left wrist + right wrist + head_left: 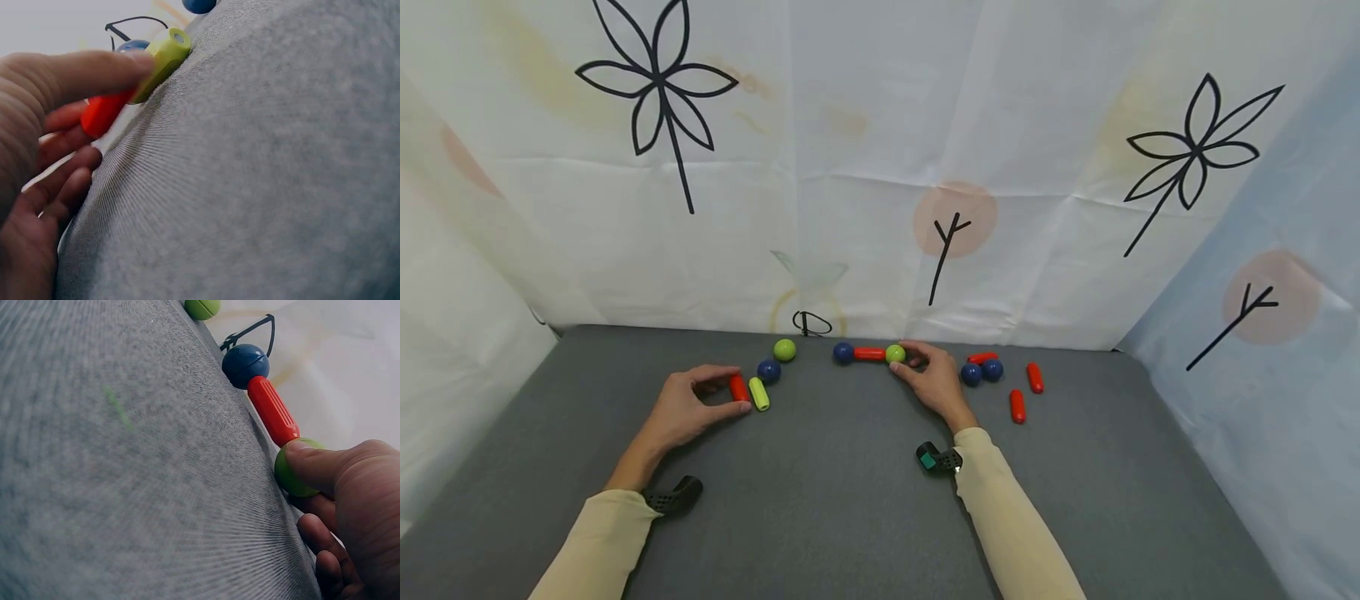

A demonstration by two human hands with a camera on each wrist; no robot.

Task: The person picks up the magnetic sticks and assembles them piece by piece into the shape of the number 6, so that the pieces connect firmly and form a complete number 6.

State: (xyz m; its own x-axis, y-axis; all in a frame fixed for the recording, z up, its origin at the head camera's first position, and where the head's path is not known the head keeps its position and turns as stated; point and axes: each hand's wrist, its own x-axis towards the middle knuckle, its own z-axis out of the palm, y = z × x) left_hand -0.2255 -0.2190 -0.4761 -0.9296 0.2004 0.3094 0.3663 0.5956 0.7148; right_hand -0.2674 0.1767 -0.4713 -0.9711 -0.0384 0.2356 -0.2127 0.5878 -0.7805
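Note:
My left hand [688, 408] pinches a red rod [739, 387] between thumb and fingers at the left of the table. Right beside that rod lies a yellow-green rod [759, 394], with a blue ball [768, 371] and a green ball [784, 350] behind it. In the left wrist view, the thumb covers part of the red rod [103, 115]. A green ball [895, 354] is held by the thumb and fingers of my right hand [936, 383]. It adjoins one end of a red rod [273, 411], whose other end meets a blue ball [245, 366].
Right of my right hand are two blue balls [971, 374] and a partly hidden red rod [982, 357]. Two more red rods [1017, 406] lie farther right. A patterned white cloth [865, 233] hangs along the back edge of the grey table [827, 500].

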